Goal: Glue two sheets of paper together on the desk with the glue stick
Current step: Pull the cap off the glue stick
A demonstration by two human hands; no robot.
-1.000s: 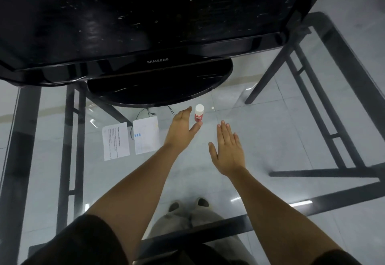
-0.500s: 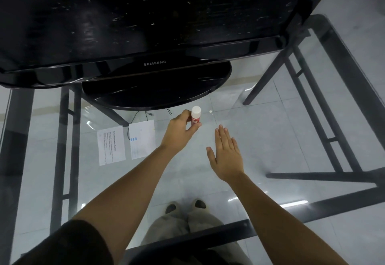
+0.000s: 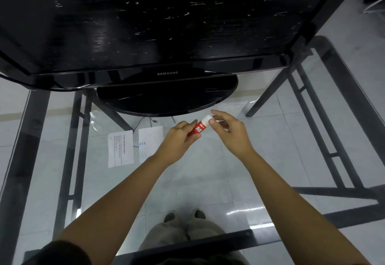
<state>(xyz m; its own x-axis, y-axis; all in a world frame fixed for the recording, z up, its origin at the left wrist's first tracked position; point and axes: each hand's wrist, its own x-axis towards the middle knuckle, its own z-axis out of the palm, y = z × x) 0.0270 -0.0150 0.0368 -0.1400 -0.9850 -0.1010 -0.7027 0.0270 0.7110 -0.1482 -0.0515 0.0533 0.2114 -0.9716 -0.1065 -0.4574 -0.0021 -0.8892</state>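
Two shoes (image 3: 183, 215), toes forward, seen through the glass tabletop (image 3: 208, 171) on the pale tiled floor (image 3: 281, 139), with light trouser legs (image 3: 177, 235) below them.

Two bare forearms reaching forward over the glass; a dark sleeve (image 3: 56, 252) on the left arm at the lower edge of the view.

Left hand (image 3: 179, 139): closed around the red lower body of the glue stick (image 3: 198, 128), fingers curled over it, thumb on the near side.

Glue stick: red barrel with white lettering, white cap pointing up and to the right; held in the air above the glass, tilted, between the two hands.

Right hand (image 3: 229, 131): thumb and forefinger pinching the white cap end of the glue stick, other fingers loosely curled.

Two sheets of paper, lying flat on the glass to the left of the left hand, side by side with a narrow gap. Left sheet (image 3: 120, 149): printed text with a heading. Right sheet (image 3: 149, 142): mostly blank, a small blue mark near its middle; its near right corner is hidden behind the left wrist.

One black oval stand (image 3: 166, 100) on the glass beyond the hands, carrying a black Samsung monitor (image 3: 145, 25) with a scuffed, dark screen.

Dark metal frame legs (image 3: 312, 129) showing beneath the glass on both sides.
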